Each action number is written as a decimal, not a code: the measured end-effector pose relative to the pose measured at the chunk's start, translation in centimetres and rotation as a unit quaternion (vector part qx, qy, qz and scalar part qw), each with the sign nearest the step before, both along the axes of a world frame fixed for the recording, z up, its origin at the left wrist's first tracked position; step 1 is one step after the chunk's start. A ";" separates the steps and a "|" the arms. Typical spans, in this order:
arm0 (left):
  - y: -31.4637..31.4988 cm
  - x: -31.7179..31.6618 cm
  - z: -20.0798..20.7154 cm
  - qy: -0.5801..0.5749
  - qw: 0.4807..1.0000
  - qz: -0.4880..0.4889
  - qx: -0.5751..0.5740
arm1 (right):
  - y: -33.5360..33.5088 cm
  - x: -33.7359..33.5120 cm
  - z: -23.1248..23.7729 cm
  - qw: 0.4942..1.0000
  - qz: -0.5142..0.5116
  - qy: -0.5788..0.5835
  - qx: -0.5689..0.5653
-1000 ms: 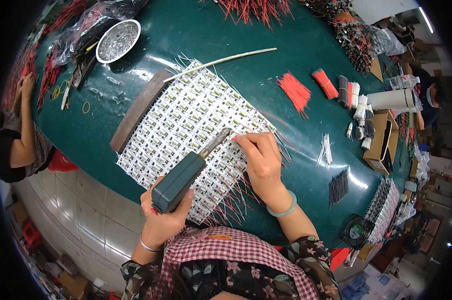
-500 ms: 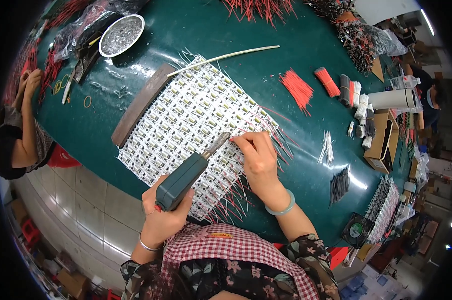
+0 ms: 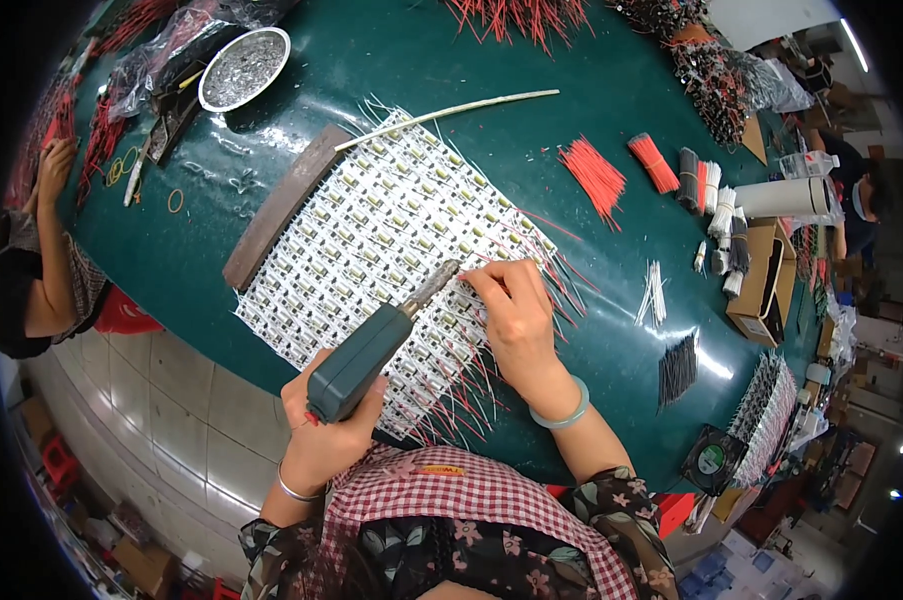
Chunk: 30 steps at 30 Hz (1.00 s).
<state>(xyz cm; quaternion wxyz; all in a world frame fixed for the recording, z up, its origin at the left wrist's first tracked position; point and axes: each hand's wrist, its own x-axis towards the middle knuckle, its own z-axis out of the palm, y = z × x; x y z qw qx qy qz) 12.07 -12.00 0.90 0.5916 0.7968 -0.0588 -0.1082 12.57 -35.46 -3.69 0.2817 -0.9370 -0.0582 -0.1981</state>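
Observation:
My left hand (image 3: 326, 445) is closed around a dark green soldering gun (image 3: 356, 362). The gun's metal tip (image 3: 441, 275) points up and right over a large panel of small white circuit boards (image 3: 371, 225). Close to the tip, my right hand (image 3: 521, 325) is closed in a pinch of thumb and forefinger just above the panel. What lies between those fingertips is too small to make out. Red and white wires (image 3: 461, 400) stick out from the panel's near and right edges. Each little board carries a yellowish-green component.
A dark bar (image 3: 286, 205) lies along the panel's left edge, a thin pale stick (image 3: 471, 105) across its top. Red wires (image 3: 593, 180), white wires (image 3: 652, 296) and black wires (image 3: 677, 370) lie to the right. A bowl (image 3: 243, 70) stands at the back left. A co-worker's hand (image 3: 56, 165) works far left.
The soldering gun has shifted very slightly to the left in my left hand. My right hand stays almost where it was. The co-worker's hands at far left have moved a little.

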 end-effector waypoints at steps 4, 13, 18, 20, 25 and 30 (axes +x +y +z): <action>0.2 0.3 0.4 -0.060 0.998 -0.010 0.013 | -0.2 -0.1 0.1 1.000 0.013 0.011 -0.017; 0.4 0.0 0.3 -0.076 0.997 -0.010 0.012 | 0.0 -0.1 0.2 1.000 0.013 -0.008 -0.005; 0.8 -0.2 0.4 -0.063 0.998 -0.010 0.014 | 0.7 -0.7 0.6 0.999 0.015 -0.031 0.003; 0.9 -0.4 0.2 -0.056 0.998 -0.010 0.007 | 0.8 -0.8 0.5 0.999 0.020 -0.024 0.012; 1.2 -0.8 -0.1 -0.049 0.999 -0.005 -0.006 | 0.9 -0.9 0.3 1.000 0.026 -0.008 0.016; 1.3 -0.9 -0.2 -0.049 0.999 -0.008 0.000 | 1.1 -1.0 0.2 1.000 0.012 -0.004 0.021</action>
